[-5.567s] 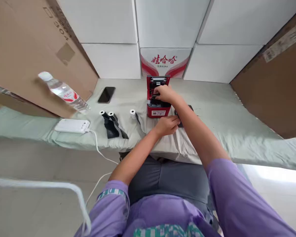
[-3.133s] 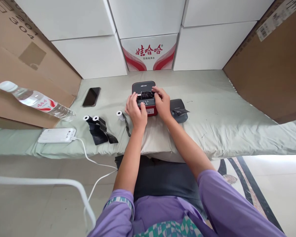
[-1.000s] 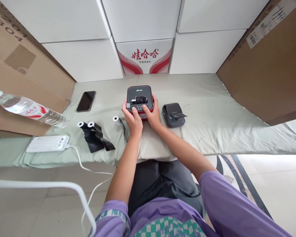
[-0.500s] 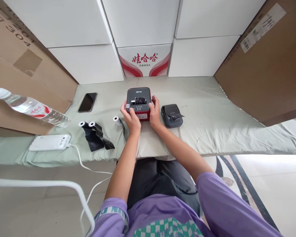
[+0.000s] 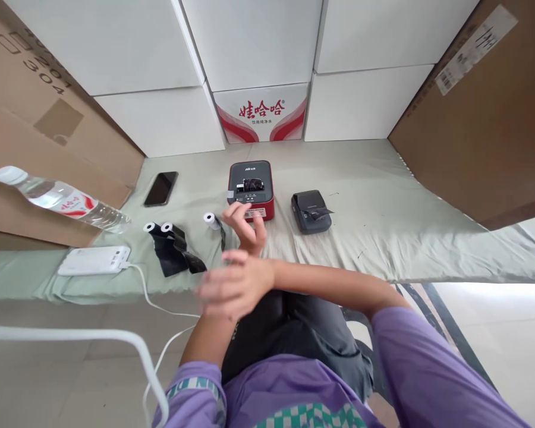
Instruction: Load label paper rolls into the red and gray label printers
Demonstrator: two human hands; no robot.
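In the head view, I see the red printer [image 5: 261, 195] standing on the bench [image 5: 361, 178], with a black strip [image 5: 254, 185] in its top. The left hand [image 5: 249, 229] is at its front edge, fingers bent and loosely parted; I can't tell whether they touch. The right hand [image 5: 238, 288], blurred, crosses over the left arm [image 5: 209, 340], fingers extended. A black printer [image 5: 310, 219] sits to the right.

Red-and-black printer [image 5: 251, 194] with left hand [image 5: 251, 230] at six o'clock, dark-grey printer [image 5: 311, 212] near four; right hand [image 5: 236, 288] over left forearm [image 5: 210, 341].
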